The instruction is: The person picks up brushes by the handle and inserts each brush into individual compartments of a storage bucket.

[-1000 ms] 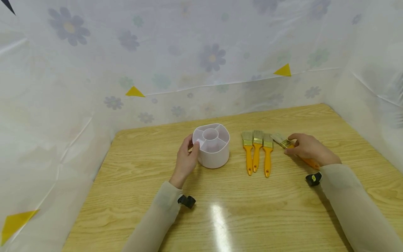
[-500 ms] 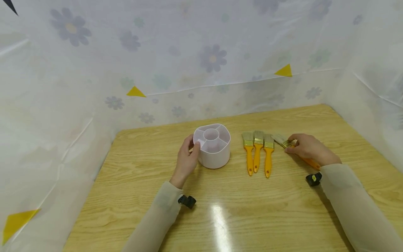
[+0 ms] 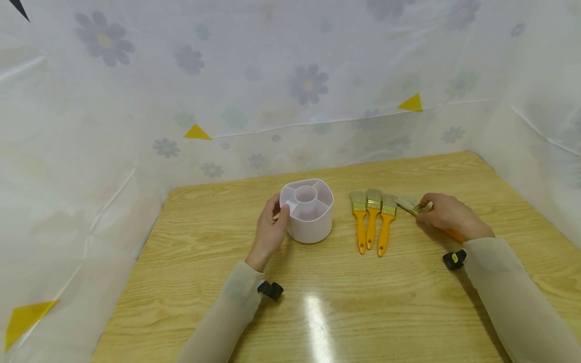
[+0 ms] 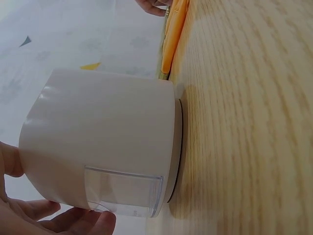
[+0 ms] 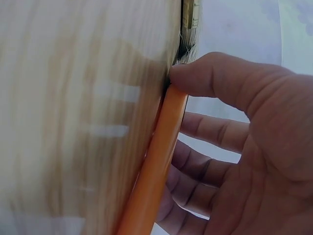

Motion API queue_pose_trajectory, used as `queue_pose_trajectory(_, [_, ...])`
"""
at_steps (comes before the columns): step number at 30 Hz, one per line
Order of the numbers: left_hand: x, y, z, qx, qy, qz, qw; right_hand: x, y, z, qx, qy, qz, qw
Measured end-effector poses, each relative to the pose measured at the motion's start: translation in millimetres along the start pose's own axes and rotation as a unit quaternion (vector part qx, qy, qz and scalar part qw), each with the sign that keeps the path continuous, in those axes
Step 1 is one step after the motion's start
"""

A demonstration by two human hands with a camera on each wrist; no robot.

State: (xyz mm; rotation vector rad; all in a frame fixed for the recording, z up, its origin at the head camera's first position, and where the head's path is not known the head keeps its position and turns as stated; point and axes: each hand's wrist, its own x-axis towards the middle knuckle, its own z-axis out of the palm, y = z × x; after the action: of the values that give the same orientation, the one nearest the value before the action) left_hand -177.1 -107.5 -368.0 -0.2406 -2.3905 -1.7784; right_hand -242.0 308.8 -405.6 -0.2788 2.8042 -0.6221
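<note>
A white round organizer (image 3: 310, 229) with several compartments around a central ring stands upright on the table. My left hand (image 3: 271, 227) grips its left side, thumb at the rim. The left wrist view shows a small clear drawer (image 4: 124, 191) low in its wall, with fingertips beside it. To the right, three paintbrushes (image 3: 373, 222) with orange handles lie side by side, bristles away from me. My right hand (image 3: 447, 214) pinches another paintbrush (image 5: 159, 152) near its metal band, its bristles pointing left toward the row. The hand hides part of its handle.
The wooden table (image 3: 204, 302) has its back edge against a floral plastic sheet (image 3: 249, 91), with pale sheeting at both sides. Yellow tape pieces (image 3: 197, 132) are stuck on the sheeting. Each wrist wears a small black camera (image 3: 271, 291).
The rightmost brush of the row has turned slightly, its handle end swinging left. My right hand has shifted a little right with its brush. The left hand keeps its grip.
</note>
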Motion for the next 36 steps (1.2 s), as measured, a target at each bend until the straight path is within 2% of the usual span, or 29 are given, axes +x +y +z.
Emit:
queue_pose_trajectory(18, [0.7, -0.2, 0.7, -0.002, 0.001, -0.002, 1.0000, -1.5, 0.2, -0.8, 0.025, 0.003, 0.017, 1.000])
queue_pose_trajectory(28, [0.9, 1.1, 1.4, -0.005, 0.001, -0.001, 1.0000, -2.5, -2.9, -3.2, 0.023, 0.036, 0.030, 0.999])
queue_pose_trajectory(36, [1.3, 0.3, 1.3, -0.004, 0.003, -0.003, 1.0000, -3.2, -9.1, -5.0, 0.014, 0.057, 0.012, 0.998])
